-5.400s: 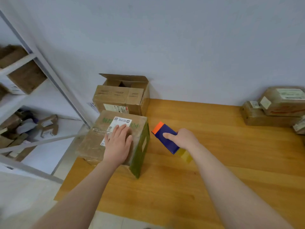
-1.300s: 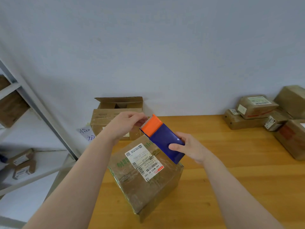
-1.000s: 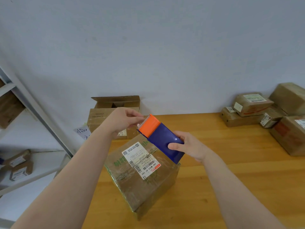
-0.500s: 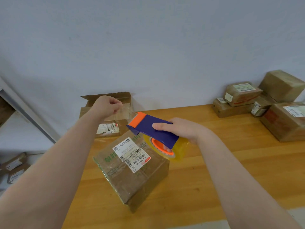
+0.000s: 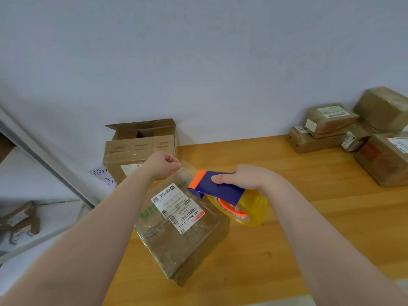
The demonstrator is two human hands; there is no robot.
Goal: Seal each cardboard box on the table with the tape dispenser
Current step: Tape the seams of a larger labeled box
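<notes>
Table [image 5: 287,250]: wooden top; it bears every box in reach, so all the work is at one height.
Labelled box [image 5: 187,244]: nearest the person, turned cornerwise on the table, flaps down; its shipping label [image 5: 176,206] faces up; it sits right under both hands, so I judge it to be the one now being sealed.
Right hand [image 5: 249,180]: fingers wrapped over the top of the tape dispenser [image 5: 218,189], clamped on it; held above the box's far right corner, seemingly clear of the cardboard; the orange cutter edge points toward the other hand, so tape can run off the yellowish tape roll [image 5: 251,210] hanging beneath.
Left hand [image 5: 162,165]: fingers curled together, pinching the tape end [image 5: 187,170]; a faint clear strip spans from it to the cutter; probably held out this way to be laid along the seam.
Open box [image 5: 141,146]: behind, against the wall, back flap up; it looks not yet sealed.
Parcels [image 5: 331,122]: stacked at the far right, well apart from the hands; whether they need tape I cannot tell.
</notes>
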